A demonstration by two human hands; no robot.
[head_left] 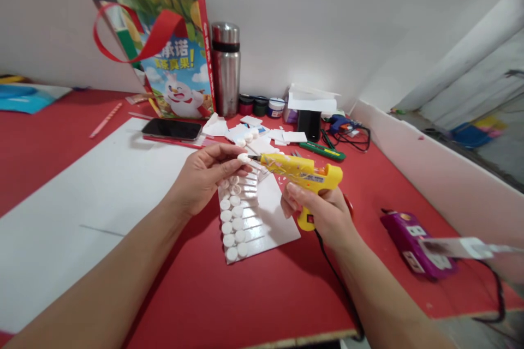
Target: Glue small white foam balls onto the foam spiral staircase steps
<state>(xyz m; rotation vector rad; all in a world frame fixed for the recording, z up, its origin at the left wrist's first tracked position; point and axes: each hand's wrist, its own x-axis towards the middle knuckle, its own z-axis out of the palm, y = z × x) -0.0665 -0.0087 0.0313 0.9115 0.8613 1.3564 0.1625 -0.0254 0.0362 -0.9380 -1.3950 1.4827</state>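
Observation:
My right hand (317, 207) grips a yellow hot glue gun (301, 169) by its handle, nozzle pointing left. Between the thumb and fingers of my left hand (213, 172) is a small white disc (244, 158), with the gun's dark tip right at it; whether they touch I cannot tell. Below lies a white board (274, 223) bearing two columns of round white discs (226, 228) along its left side, with thin dark lines running right from them. A few more white discs (250, 135) sit just behind my left fingertips.
Behind stand a printed bag (180, 76) with a red strap, a steel flask (227, 71) and small paint jars (261, 106). A black phone (172, 129) rests on a large white sheet (102, 185). A green cutter (322, 150), paper scraps (293, 137) and a purple box (413, 245) lie right.

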